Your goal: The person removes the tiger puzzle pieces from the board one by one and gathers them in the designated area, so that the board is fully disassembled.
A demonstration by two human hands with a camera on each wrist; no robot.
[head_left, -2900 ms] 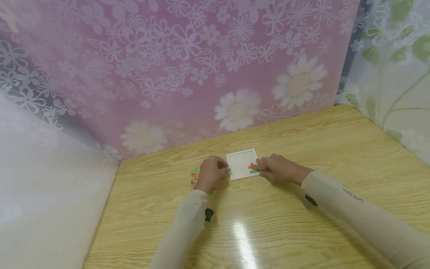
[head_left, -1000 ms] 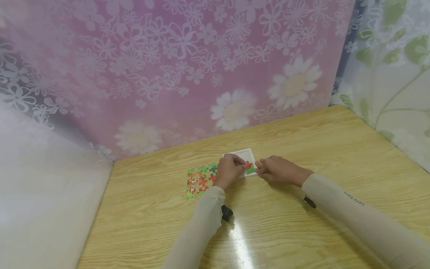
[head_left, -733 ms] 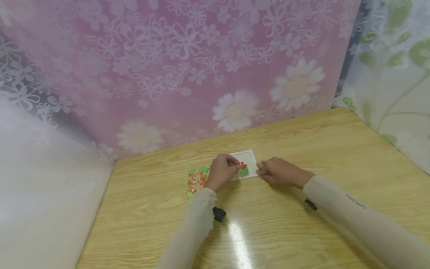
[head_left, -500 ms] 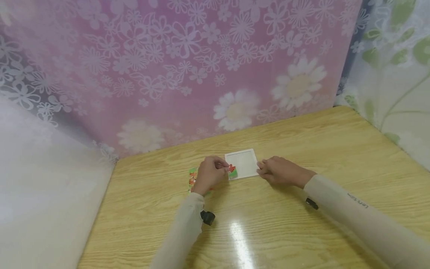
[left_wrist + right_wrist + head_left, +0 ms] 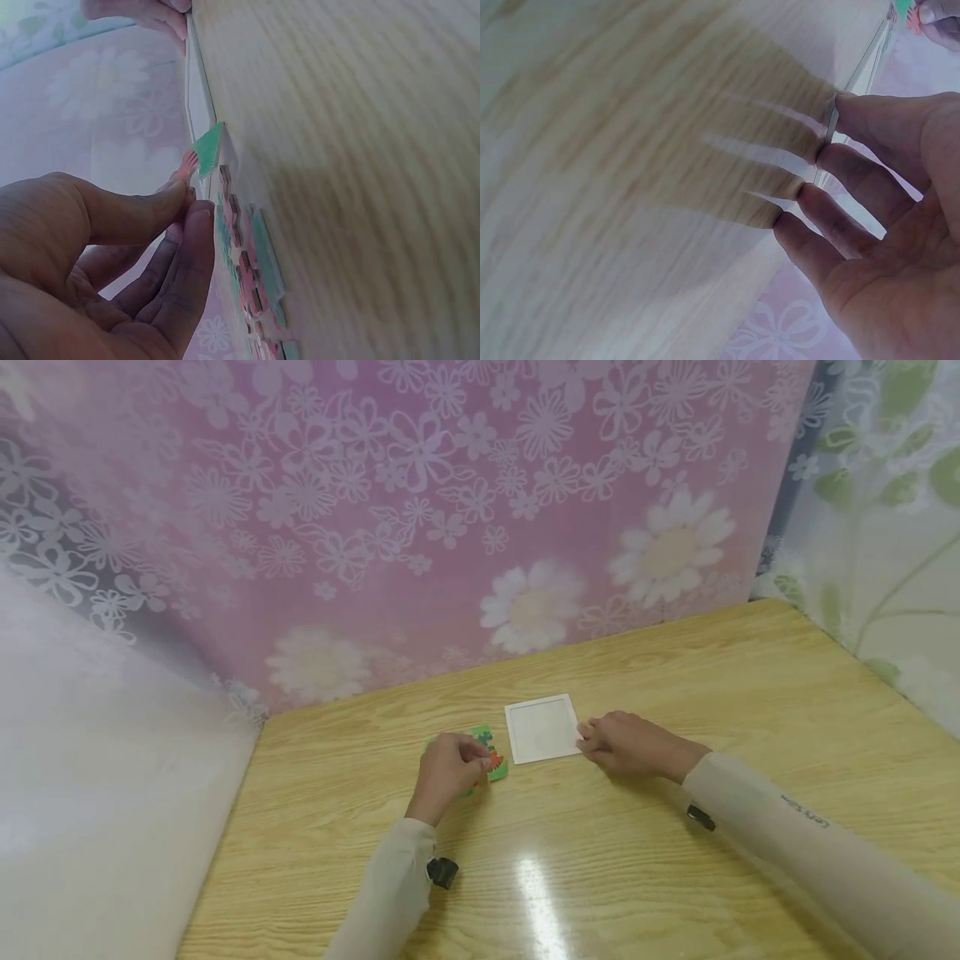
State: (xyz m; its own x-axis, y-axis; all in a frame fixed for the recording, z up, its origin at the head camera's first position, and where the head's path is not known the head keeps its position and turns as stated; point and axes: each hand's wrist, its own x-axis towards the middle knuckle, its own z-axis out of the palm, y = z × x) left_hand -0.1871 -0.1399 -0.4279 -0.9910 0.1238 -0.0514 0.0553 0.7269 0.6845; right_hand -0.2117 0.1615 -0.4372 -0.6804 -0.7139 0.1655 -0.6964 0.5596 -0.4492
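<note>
My left hand (image 5: pixel 444 772) pinches a green-and-orange puzzle piece (image 5: pixel 210 148) between thumb and fingers, above the table, left of the tray. Below and behind that hand lie several other puzzle pieces (image 5: pixel 480 732), grouped together and partly hidden by it; the left wrist view catches their edges (image 5: pixel 255 292). A white square puzzle tray (image 5: pixel 543 731) lies flat, with no piece inside its border. On its right side, my right hand (image 5: pixel 633 745) holds the tray edge; in the right wrist view the thumb and forefinger meet the rim while the other fingertips (image 5: pixel 784 225) touch down near it.
Everything lies on a wood-grain table (image 5: pixel 600 860), towards its back edge. Behind it hangs a pink flowered cloth (image 5: pixel 420 527), with pale cloth on both sides. A small black wrist camera (image 5: pixel 442 872) sits under the left sleeve.
My left hand has gone into the tray, taken the green-and-orange piece and drawn it left, out over the border, to the other pieces. My right hand has stayed at the tray's right edge.
</note>
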